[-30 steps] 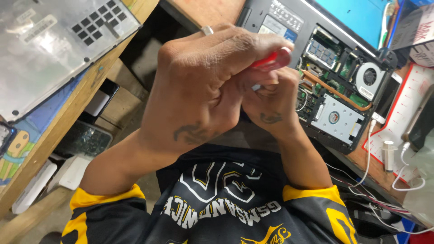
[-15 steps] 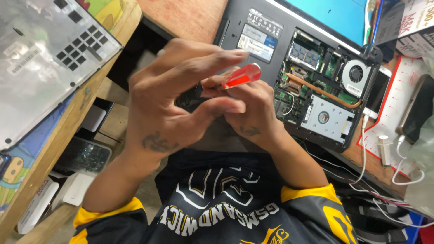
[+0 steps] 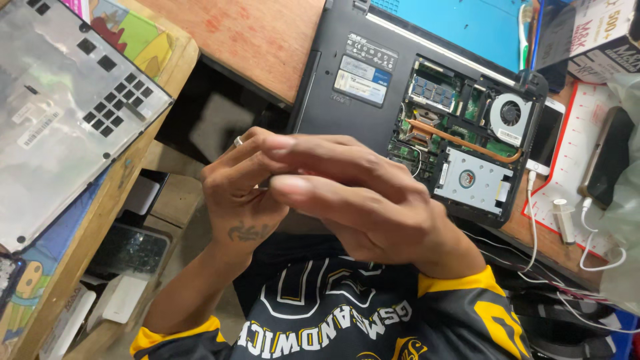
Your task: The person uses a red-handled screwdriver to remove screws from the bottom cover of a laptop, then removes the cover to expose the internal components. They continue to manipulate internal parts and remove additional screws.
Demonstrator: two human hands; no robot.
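My left hand [image 3: 238, 195] and my right hand [image 3: 357, 200] are pressed together in front of my chest, above my black and yellow shirt [image 3: 347, 313]. The right hand lies across the left with its fingers stretched out flat toward the left. My left hand has a ring on one finger and a tattoo at the wrist, and its fingers curl under the right hand. Whatever sits between the hands is hidden. Just beyond them lies an upside-down black laptop [image 3: 347, 60] with its bottom open, showing a fan [image 3: 510, 113], a copper heat pipe and a silver drive [image 3: 473, 180].
A silver laptop bottom panel [image 3: 60, 113] rests on the wooden table at the left. Right of the laptop are a white phone [image 3: 548, 133], a dark phone [image 3: 610, 167], white cables [image 3: 587, 233] and a small white tube [image 3: 563, 221]. A cardboard box [image 3: 600, 33] stands at top right.
The red-handled screwdriver seen between my hands earlier is out of sight now. My right hand has opened flat across the left, and the view has shifted so more of the laptop shows.
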